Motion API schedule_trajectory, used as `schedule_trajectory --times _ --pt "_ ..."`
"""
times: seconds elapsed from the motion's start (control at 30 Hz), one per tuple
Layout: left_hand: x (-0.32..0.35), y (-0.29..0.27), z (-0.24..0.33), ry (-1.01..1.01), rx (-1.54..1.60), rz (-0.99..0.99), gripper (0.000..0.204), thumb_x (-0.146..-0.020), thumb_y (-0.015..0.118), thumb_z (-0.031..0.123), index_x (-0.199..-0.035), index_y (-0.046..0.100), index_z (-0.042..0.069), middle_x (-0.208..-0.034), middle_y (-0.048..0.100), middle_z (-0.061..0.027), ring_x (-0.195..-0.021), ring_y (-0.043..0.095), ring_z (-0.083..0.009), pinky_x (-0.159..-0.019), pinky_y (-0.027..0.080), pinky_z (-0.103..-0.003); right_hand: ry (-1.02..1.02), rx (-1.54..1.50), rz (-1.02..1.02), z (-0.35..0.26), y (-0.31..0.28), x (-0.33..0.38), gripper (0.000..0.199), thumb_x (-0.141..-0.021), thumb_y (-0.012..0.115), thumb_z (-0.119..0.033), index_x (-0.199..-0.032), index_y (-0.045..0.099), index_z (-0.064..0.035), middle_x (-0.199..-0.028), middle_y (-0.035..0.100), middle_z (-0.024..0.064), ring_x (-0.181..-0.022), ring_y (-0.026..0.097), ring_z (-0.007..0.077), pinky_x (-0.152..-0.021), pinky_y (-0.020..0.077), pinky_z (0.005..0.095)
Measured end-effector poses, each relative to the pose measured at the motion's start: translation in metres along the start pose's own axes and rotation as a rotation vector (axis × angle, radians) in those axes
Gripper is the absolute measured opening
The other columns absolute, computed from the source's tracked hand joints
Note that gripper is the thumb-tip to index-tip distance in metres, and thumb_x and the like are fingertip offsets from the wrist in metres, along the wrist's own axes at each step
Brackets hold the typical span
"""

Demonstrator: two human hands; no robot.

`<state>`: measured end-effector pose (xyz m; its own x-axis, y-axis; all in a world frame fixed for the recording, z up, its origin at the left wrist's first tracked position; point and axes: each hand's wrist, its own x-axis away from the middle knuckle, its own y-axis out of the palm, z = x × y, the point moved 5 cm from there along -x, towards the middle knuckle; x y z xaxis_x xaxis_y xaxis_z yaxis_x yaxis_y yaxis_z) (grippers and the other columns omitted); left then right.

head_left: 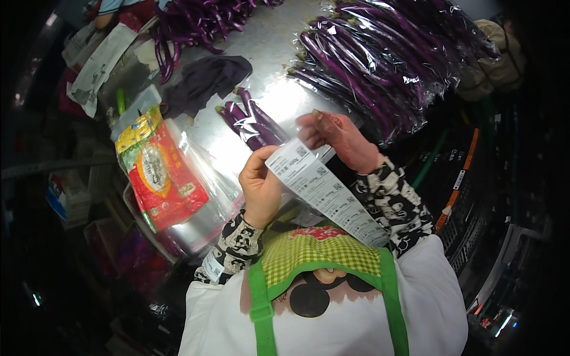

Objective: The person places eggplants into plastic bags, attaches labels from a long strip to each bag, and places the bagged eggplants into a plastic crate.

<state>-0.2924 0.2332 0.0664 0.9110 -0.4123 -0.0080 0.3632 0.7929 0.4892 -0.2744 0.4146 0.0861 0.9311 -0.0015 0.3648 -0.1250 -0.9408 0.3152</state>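
Note:
My left hand (261,188) pinches the upper end of a long strip of white printed labels (332,199). The strip hangs down to the right across my apron, toward my right sleeve. Just past its top end is my right hand (343,140), fingers curled in and thumb bent over them; whether a small thing is between them I cannot make out. Beyond my hands, a few long purple eggplants (252,118) lie on the metal table (270,44), their near ends partly behind my left hand and the labels.
Many eggplants in clear bags (380,71) are piled at the far right. Loose eggplants (196,24) lie at the far left, near a dark cloth (208,80). A red and yellow bag (160,172) and clear plastic bags (205,163) are on the left. Black crates (457,196) stand at right.

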Motion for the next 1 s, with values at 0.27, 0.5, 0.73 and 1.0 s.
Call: schedule_trajectory --times 0.27,0.5,0.73,1.0 --pt "-0.004 0.014 -0.028 -0.158 0.191 0.000 0.010 -0.093 0.066 0.005 -0.097 0.058 0.004 -0.092 0.067 -0.0038 -0.081 0.065 -0.0093 -0.072 0.056 -0.025 -0.116 0.453 -0.101 -0.026 0.033 0.013 0.037 -0.093 0.070 -0.025 -0.118 0.063 0.0016 -0.090 0.065 0.0027 -0.081 0.056 0.0061 -0.071 0.0462 0.0233" --pt "0.001 -0.005 -0.054 -0.238 0.169 0.056 0.012 -0.093 0.066 0.005 -0.089 0.056 0.007 -0.085 0.067 -0.0033 -0.074 0.065 -0.0086 -0.066 0.057 -0.025 -0.095 0.443 -0.127 -0.005 0.031 -0.001 0.027 -0.091 0.072 -0.016 -0.111 0.066 0.0010 -0.094 0.067 0.0040 -0.087 0.060 0.0082 -0.078 0.0491 0.0245" --pt "0.005 -0.020 -0.043 -0.110 0.144 0.185 0.010 -0.093 0.066 0.003 -0.094 0.055 0.003 -0.094 0.067 -0.0077 -0.077 0.066 -0.0103 -0.068 0.058 -0.025 0.075 0.499 -0.132 0.011 0.037 -0.014 0.031 -0.089 0.072 -0.009 -0.116 0.064 0.0029 -0.089 0.065 0.0018 -0.083 0.058 0.0063 -0.073 0.0476 0.0222" --pt "0.010 -0.026 -0.054 -0.229 0.333 0.223 0.012 -0.093 0.063 0.001 -0.105 0.059 -0.002 -0.101 0.070 -0.0147 -0.086 0.072 -0.0201 -0.072 0.063 -0.032 0.090 0.391 -0.115 0.028 0.034 -0.015 0.034 -0.089 0.074 -0.014 -0.115 0.064 0.0055 -0.092 0.068 0.0059 -0.082 0.059 0.0076 -0.070 0.0485 0.0235"
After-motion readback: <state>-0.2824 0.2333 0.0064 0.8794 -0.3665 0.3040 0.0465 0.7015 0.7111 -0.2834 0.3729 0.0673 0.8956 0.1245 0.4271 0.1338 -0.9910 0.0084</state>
